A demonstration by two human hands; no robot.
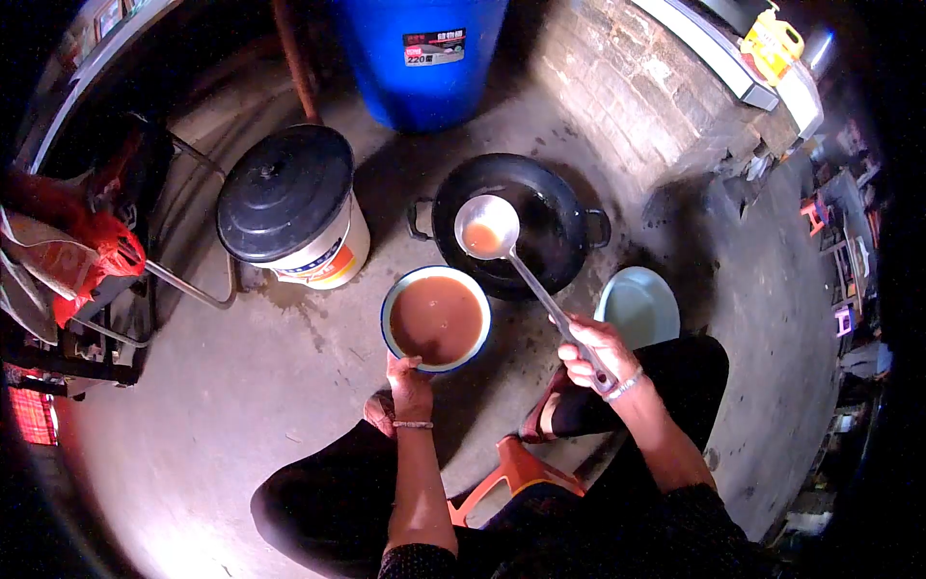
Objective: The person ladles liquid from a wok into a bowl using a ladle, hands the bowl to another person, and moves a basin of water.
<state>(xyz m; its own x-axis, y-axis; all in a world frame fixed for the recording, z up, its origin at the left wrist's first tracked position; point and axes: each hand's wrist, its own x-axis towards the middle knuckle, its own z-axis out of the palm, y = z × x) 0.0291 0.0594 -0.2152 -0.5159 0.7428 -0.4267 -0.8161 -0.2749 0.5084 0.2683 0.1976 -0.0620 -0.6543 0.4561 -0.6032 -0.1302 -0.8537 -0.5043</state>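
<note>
Grey floor point(241, 405) beside brick wall point(637, 82)

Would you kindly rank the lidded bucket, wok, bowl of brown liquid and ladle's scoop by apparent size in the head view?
Largest to smallest:
1. Lidded bucket and wok: too alike to rank.
2. Bowl of brown liquid.
3. Ladle's scoop.

Left of the round blue-rimmed white bowl point(389, 314) in the left hand point(412, 389), a wide stretch of grey concrete floor point(241, 415) leaves room to pass, as far as the black-lidded white plastic bucket point(338, 246). Over the round black 2-handled pan point(552, 227), the long-handled metal ladle point(531, 280) in the right hand point(602, 353) bars a straight path. The pale green oval basin point(639, 314) narrows the right side; behind, the tall blue plastic barrel point(415, 82) and pale brick wall point(651, 92) block the way.
</note>
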